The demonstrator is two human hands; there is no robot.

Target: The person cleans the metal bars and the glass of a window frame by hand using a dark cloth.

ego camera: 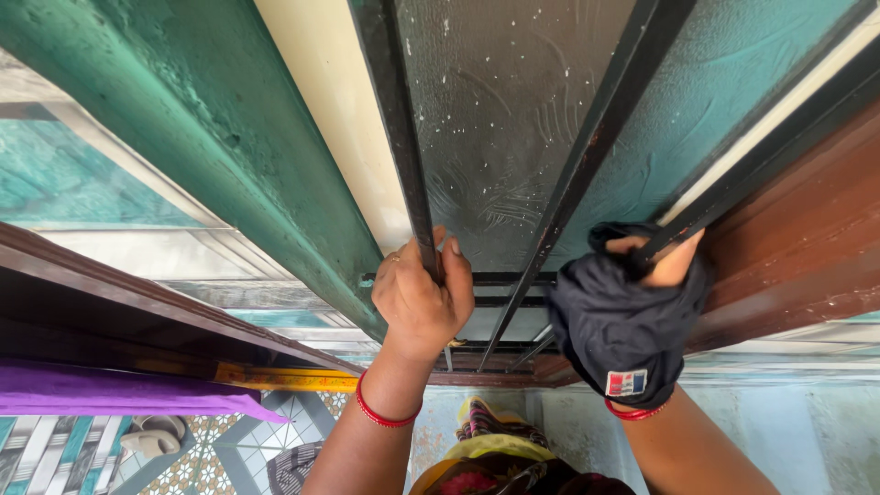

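Head view: I look along a window grille of black bars with patterned glass behind them. My left hand, low in the middle of the frame, is wrapped tight around the left bar, fingers curled over it. My right hand, at centre right, is mostly covered by a dark cloth; its fingers close through the cloth on the right bar, which runs to the upper right corner. A middle bar stands untouched between the two hands. Each wrist wears a red bangle. A green shutter fills the upper left, and a brown frame sits at right just beside the cloth. A purple fabric lies at lower left above a tiled floor.
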